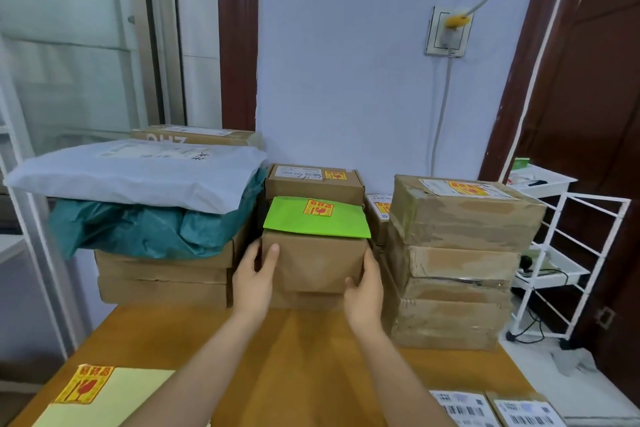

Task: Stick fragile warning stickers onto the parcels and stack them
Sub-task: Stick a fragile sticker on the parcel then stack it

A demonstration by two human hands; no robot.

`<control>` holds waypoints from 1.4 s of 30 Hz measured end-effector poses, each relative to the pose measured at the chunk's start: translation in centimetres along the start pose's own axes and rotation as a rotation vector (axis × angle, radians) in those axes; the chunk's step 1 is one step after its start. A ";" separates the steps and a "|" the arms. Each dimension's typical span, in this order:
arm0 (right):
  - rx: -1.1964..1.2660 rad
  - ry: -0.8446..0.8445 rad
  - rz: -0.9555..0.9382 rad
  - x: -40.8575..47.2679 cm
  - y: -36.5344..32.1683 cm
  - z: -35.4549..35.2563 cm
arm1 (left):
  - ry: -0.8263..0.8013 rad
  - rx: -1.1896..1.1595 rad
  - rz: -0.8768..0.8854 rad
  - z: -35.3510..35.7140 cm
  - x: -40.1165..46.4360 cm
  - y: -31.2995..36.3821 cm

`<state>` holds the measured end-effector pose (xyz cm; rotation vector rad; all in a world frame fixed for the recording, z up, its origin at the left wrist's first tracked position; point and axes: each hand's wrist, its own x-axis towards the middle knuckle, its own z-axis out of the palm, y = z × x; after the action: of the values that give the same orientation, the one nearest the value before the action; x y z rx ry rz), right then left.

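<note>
The left hand [254, 282] and right hand [363, 293] clamp opposite sides of a brown cardboard box [313, 262], thumbs on its near face; the box sits on a lower box on the wooden table [304, 357]; a green envelope [317, 218] bearing a fragile sticker [317, 209] lies on top, just above the fingers; left of the left hand stands a stack under a teal bag [152, 227]; right of the right hand, taped parcels [453, 260]; nearer the left forearm, a yellow sticker sheet [104, 395].
</note>
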<state>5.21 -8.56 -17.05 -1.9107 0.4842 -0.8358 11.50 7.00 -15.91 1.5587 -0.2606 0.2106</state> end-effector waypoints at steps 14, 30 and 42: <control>-0.047 -0.102 0.031 1.6 1.2 1.9 | -0.098 0.175 -0.002 0.4 2.5 -1.8; -0.034 -0.139 0.051 -5.0 -2.2 -3.1 | -0.163 0.387 -0.067 -2.2 -6.4 -0.8; -0.469 -0.260 -0.178 -10.4 0.7 -13.3 | -0.510 0.467 -0.019 2.8 -18.8 -1.0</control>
<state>-11.58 -10.43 -17.20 -2.4846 0.3749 -0.6047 -6.26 4.83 -22.41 2.0654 -0.6292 -0.1612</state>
